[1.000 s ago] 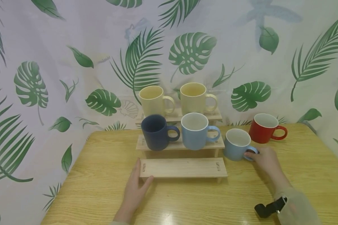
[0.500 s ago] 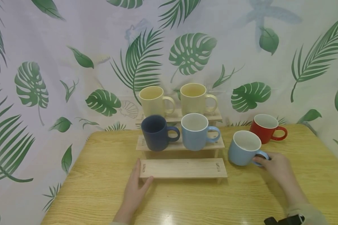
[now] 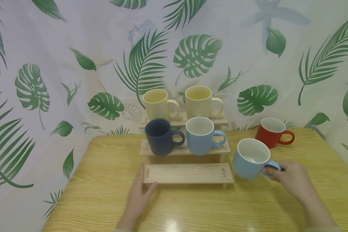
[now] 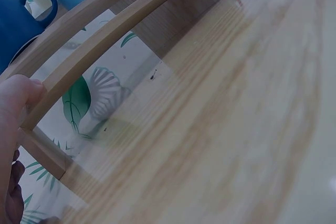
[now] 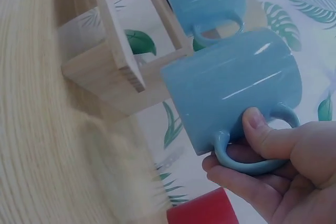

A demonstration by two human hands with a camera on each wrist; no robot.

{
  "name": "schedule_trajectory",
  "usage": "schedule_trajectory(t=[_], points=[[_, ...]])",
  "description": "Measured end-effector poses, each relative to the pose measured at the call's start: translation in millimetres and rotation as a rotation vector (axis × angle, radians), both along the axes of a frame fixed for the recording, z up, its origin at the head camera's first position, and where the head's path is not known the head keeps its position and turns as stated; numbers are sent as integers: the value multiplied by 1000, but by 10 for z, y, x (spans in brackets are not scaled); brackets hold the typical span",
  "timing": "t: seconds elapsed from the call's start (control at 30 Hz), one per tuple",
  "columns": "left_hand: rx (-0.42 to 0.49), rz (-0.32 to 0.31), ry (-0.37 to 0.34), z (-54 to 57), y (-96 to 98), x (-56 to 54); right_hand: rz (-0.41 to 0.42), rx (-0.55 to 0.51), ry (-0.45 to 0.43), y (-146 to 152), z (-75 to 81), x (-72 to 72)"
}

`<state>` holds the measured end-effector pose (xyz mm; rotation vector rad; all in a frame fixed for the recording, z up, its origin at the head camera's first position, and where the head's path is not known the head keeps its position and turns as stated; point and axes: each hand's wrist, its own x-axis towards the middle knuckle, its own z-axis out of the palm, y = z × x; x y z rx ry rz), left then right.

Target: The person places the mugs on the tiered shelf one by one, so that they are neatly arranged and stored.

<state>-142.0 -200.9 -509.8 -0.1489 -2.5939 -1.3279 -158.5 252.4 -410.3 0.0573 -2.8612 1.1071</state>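
Note:
In the head view, my right hand [image 3: 293, 177] grips a light blue mug [image 3: 249, 159] by its handle, thumb on top. The mug is tilted and held off the table, right of a stepped wooden display rack [image 3: 188, 172]. The right wrist view shows the mug [image 5: 236, 82] from its side, with fingers [image 5: 244, 184] curled under the handle. My left hand [image 3: 137, 196] holds the left end of the rack's lowest step, thumb against its front edge. In the left wrist view, the left hand's thumb [image 4: 21, 93] lies on the plank [image 4: 100, 48].
A dark blue mug [image 3: 160, 138] and another light blue mug [image 3: 200, 137] stand on the middle step. Two cream mugs, one left [image 3: 158, 104] and one right [image 3: 198, 103], occupy the top. A red mug [image 3: 271, 133] stands on the wooden table [image 3: 110, 167] behind the held mug.
My right hand has drawn the light blue mug away from beside the rack, rightward and toward me, and lifted it off the table. My left hand has stayed in place.

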Motion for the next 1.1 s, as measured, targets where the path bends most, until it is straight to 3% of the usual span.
schedule_trajectory(t=[0.33,1.1], points=[[-7,5,-18,32,5,5,92,-99,-59,-218,144,136],[-19,14,-17,-3,0,-6,347,-190,40,-1095,5,42]])
